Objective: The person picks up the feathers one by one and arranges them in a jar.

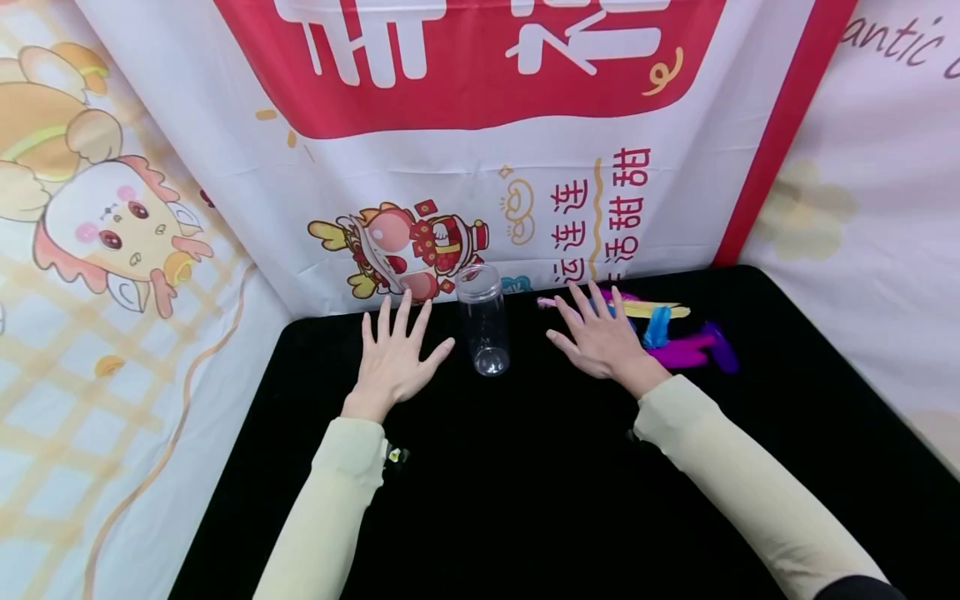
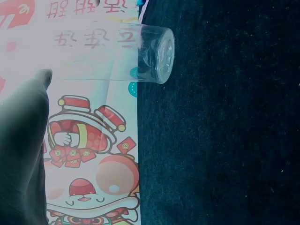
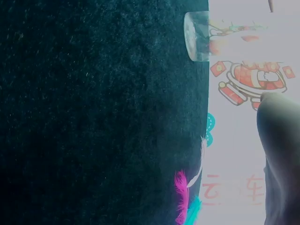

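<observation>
A clear, open-topped plastic jar (image 1: pixel 483 325) stands upright near the back edge of the black table. To its left, my left hand (image 1: pixel 393 358) is spread with straight fingers and holds nothing. On the other side, my right hand (image 1: pixel 600 337) is spread too, its fingers over or beside several coloured feathers (image 1: pixel 678 352). The feathers are magenta, purple, blue, yellow and pale pink; the hand hides part of them. In the left wrist view the jar (image 2: pixel 157 54) lies beyond the thumb (image 2: pixel 28 117). The right wrist view shows the jar's base (image 3: pixel 194 37) and a magenta feather (image 3: pixel 182 197).
The black cloth-covered table (image 1: pixel 495 500) reaches toward me. Right behind it hangs a printed red and white cloth (image 1: pixel 450 183). Patterned cloths also hang at the left (image 1: pixel 112 333) and right (image 1: pixel 862 250) sides.
</observation>
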A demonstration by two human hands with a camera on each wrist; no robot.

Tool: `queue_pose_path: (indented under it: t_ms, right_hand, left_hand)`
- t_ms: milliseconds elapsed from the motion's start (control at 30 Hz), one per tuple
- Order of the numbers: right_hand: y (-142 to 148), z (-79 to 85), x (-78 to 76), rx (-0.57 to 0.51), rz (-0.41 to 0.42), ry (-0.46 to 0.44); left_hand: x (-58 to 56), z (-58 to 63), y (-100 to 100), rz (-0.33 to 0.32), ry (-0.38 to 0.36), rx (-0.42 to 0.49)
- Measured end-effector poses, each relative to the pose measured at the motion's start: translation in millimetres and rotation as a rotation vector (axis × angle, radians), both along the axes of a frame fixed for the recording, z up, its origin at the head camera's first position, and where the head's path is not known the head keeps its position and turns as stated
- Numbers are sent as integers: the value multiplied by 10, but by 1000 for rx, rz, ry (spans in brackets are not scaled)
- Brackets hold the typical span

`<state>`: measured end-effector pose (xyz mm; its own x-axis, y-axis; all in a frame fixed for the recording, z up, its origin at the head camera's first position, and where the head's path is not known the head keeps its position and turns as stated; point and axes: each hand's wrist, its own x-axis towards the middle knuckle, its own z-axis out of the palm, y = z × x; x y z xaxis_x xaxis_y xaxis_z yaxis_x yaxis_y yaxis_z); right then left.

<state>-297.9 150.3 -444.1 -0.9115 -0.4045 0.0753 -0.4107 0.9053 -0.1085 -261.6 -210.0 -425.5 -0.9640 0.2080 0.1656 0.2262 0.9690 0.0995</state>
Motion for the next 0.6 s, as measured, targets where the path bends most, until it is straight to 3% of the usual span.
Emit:
queue_pose_path:
  t_ms: [600]
  right_hand:
    - [68,-33,-5,-126,6,-97]
  left_hand:
    - [-34,-41,35,-13,-23,165]
